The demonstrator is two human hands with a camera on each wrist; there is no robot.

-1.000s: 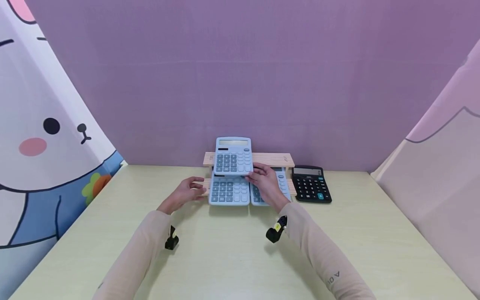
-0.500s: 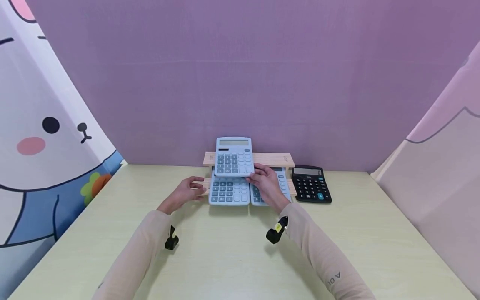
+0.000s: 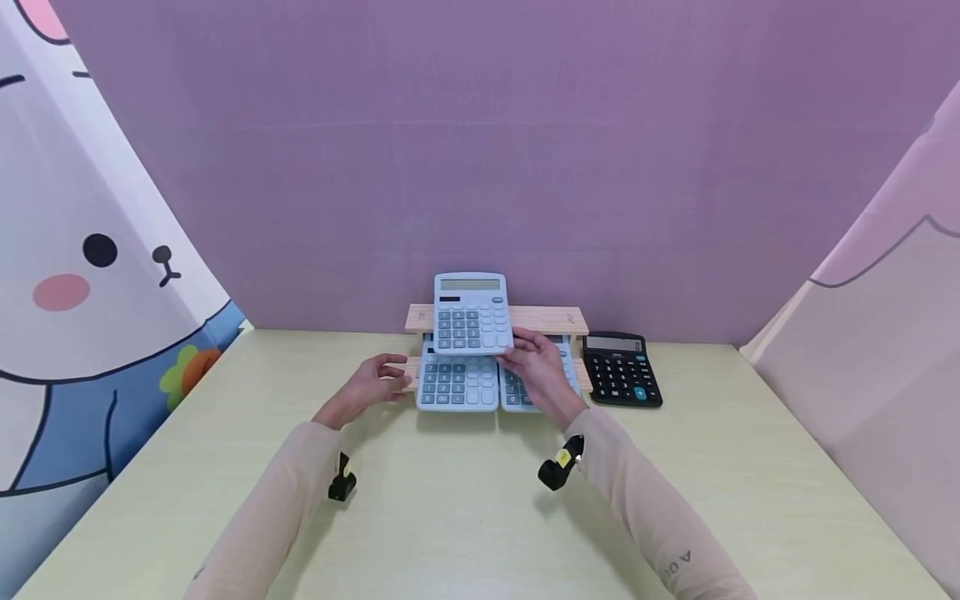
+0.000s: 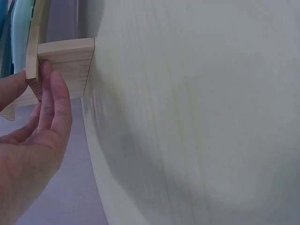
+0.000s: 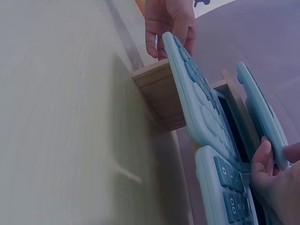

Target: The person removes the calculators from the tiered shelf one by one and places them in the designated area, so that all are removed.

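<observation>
My right hand [image 3: 542,372] pinches a light blue calculator [image 3: 471,312] by its lower right corner, thumb over the keys' side and fingers behind. That calculator lies over the upper plank of a small two-tier wooden rack [image 3: 551,318]. On the lower tier sit two more blue calculators, the left one [image 3: 457,387] partly covered from above and the right one [image 5: 227,187] partly hidden behind my right hand. With thumb and fingers on either side, my left hand [image 4: 44,126] grips the left end of the rack's lower plank [image 4: 33,65].
A black calculator [image 3: 622,369] lies at the right end of the rack. Behind the rack rises a purple cloth backdrop [image 3: 480,167]. The pale wooden table [image 3: 450,500] stretches forward from the rack, with printed cloth [image 3: 90,350] at its left side.
The upper blue calculator has slid slightly right across the rack, my right hand moving with it. My left hand stays at the rack's left end.
</observation>
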